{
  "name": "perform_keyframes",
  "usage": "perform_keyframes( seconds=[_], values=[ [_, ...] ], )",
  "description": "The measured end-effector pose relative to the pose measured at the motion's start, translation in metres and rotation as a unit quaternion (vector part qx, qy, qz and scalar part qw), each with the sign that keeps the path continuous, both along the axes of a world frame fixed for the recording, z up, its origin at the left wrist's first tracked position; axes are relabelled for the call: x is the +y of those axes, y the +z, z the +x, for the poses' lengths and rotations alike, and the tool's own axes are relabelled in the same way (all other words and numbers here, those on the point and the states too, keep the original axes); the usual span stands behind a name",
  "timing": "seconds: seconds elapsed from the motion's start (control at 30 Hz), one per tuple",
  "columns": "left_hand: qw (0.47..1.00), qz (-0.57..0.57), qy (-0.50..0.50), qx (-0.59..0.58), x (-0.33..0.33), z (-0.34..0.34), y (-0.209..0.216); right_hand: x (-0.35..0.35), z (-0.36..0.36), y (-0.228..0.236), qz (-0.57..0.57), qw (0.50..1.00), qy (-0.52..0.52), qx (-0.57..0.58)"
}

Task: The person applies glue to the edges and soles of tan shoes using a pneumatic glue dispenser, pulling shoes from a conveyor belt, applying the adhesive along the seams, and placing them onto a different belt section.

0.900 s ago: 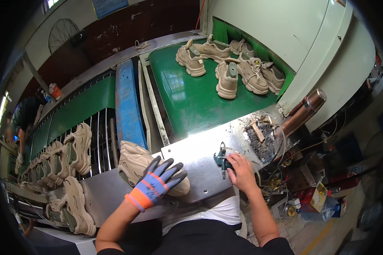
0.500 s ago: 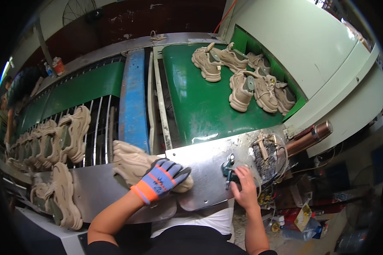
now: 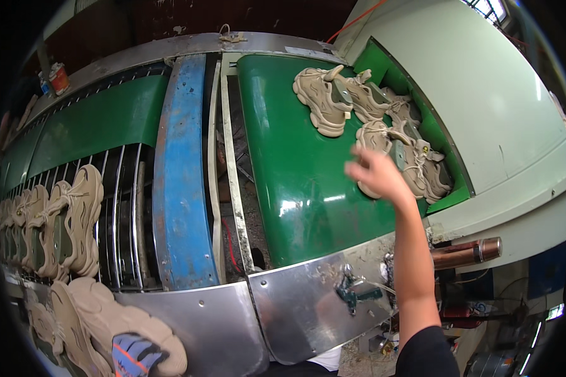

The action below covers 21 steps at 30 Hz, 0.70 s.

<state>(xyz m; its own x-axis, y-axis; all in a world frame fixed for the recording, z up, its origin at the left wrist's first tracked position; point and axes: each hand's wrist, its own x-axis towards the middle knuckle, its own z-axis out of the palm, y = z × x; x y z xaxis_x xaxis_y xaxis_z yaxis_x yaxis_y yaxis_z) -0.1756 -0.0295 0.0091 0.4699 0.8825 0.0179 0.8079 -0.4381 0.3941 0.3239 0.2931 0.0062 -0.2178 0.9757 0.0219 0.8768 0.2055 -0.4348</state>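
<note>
My left hand (image 3: 135,355), in a grey-blue and orange glove, is closed on a beige sneaker (image 3: 129,314) at the lower left, its sole turned up. That sneaker is beside another beige sneaker (image 3: 75,327) at the near left. My bare right hand (image 3: 377,173) reaches over the green belt (image 3: 283,169), fingers apart and a little blurred. It is nearest to a chunky beige sneaker (image 3: 372,138), which it partly covers; whether it touches the shoe I cannot tell. Several similar sneakers (image 3: 324,103) stand around there, with grey-green pieces in their openings.
A dark green metal tool (image 3: 352,292) lies on the steel plate (image 3: 295,314) in front of the belt. Behind the sneakers is a pale green machine housing (image 3: 478,107). A blue beam (image 3: 185,169) separates the belt from a roller rack (image 3: 126,213) with a row of sneakers (image 3: 50,220).
My right hand has left the green tool and moved forward over the belt to the sneakers. My left hand has carried its sneaker to the lower left. The view has shifted too.
</note>
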Motion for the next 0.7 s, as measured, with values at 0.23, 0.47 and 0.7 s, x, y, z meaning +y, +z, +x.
perform_keyframes(
  seconds=[0.23, 0.47, 0.7],
  values=[
    [0.995, -0.054, 0.051, -0.072, -0.004, -0.017, 0.004, 0.209, -0.005, -0.081, 0.217, 0.938, -0.268, 0.029],
    [0.996, -0.026, 0.064, -0.052, -0.007, -0.024, -0.007, 0.174, 0.003, -0.09, 0.186, 0.936, -0.299, -0.001],
    [0.994, 0.066, 0.083, -0.017, -0.028, -0.021, -0.032, -0.006, -0.05, -0.041, 0.096, 0.971, -0.189, 0.113]
  ],
)
